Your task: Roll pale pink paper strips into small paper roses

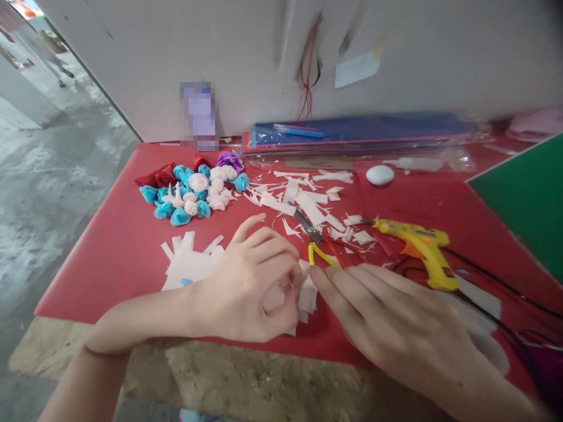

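My left hand (259,281) is closed in a pinch, thumb and forefinger meeting in a ring above white paper pieces (308,296). Whatever sits between those fingertips is too small or hidden to name. My right hand (387,316) comes in palm down from the right, its long fingers held together and the tips beside my left pinch; its thumb and underside are hidden. Just beyond its fingers lies a metal-jawed hand tool (313,232) with red and yellow handles. More white paper strips (189,264) lie left of my left hand, with a small blue bit (187,282) on them.
Blue, white, red and purple paper roses (189,193) cluster at the back left. White scraps (308,199) litter the middle. A yellow glue gun (422,246) lies right, its cord trailing. A white egg-shaped piece (380,174), wrapped sheets (360,133) and a green board (523,199) stand behind.
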`<control>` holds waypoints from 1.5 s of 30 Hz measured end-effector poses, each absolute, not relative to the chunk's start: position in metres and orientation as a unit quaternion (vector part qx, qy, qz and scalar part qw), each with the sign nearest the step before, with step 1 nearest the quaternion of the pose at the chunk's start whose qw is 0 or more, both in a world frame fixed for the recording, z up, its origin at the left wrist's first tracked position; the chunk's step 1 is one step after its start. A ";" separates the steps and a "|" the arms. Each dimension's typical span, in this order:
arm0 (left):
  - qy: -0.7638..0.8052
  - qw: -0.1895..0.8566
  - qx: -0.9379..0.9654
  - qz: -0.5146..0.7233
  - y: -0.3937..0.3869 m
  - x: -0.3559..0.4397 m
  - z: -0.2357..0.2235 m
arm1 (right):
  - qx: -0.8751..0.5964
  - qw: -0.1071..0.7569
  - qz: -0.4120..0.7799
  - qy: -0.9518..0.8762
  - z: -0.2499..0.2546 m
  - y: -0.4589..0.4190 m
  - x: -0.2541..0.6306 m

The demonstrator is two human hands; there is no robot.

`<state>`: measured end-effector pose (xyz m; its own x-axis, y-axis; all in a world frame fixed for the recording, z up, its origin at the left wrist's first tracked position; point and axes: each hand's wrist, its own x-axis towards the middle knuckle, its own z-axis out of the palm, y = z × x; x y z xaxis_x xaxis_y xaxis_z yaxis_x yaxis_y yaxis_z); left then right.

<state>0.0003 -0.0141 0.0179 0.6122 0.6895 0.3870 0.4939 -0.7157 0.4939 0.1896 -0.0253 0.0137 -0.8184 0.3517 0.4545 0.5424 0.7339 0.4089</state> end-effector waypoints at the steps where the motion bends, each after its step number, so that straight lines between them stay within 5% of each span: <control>1: 0.332 0.169 0.883 0.284 -0.014 0.000 0.018 | -0.249 0.171 -0.269 -0.915 0.013 -0.026 0.190; 19: 0.310 0.023 0.905 0.290 -0.016 0.001 0.013 | -0.268 0.161 -0.246 -0.918 0.016 -0.030 0.189; 40: 0.250 0.206 0.886 0.331 -0.011 0.002 0.015 | -0.271 0.166 -0.217 -0.923 0.014 -0.030 0.192; 45: 0.286 0.117 0.878 0.367 -0.012 0.002 0.013 | -0.281 0.174 -0.237 -0.914 0.012 -0.031 0.193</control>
<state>0.0019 -0.0123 0.0131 0.5678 0.5875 0.5766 0.4153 -0.8092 0.4156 0.1930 -0.0312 0.0120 -0.7816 0.4305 0.4514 0.5956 0.7301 0.3350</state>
